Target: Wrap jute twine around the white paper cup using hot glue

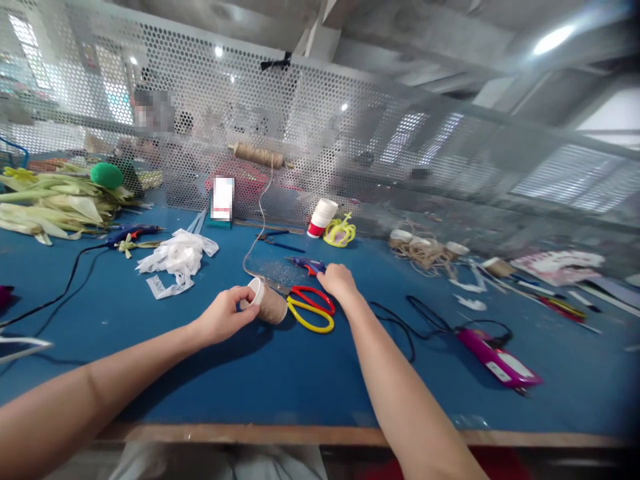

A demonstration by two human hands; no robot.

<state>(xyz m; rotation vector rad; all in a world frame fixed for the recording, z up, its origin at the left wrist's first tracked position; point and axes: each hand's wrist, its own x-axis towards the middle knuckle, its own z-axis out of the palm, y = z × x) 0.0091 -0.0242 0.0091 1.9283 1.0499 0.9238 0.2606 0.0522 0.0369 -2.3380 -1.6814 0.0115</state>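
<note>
My left hand (227,315) pinches the white rim of a paper cup (271,305) wrapped in brown twine, tipped on its side above the blue table. From the cup, a strand of twine (262,213) runs up to a twine spool (257,155) on the mesh panel. My right hand (339,281) is closed around the handle end of a blue glue gun (304,265), whose nozzle points left. Between the hands lie scissors (313,309) with one red and one yellow handle loop; the cup partly hides their blades.
Pliers (280,241) lie behind the glue gun, near stacked cups (323,217) and a yellow-green woven piece (340,231). White plastic (177,257), corn husks (55,200) and another glue gun (133,233) are at left. Twine-wrapped cups (427,248) and a purple device (497,358) with a cord are at right.
</note>
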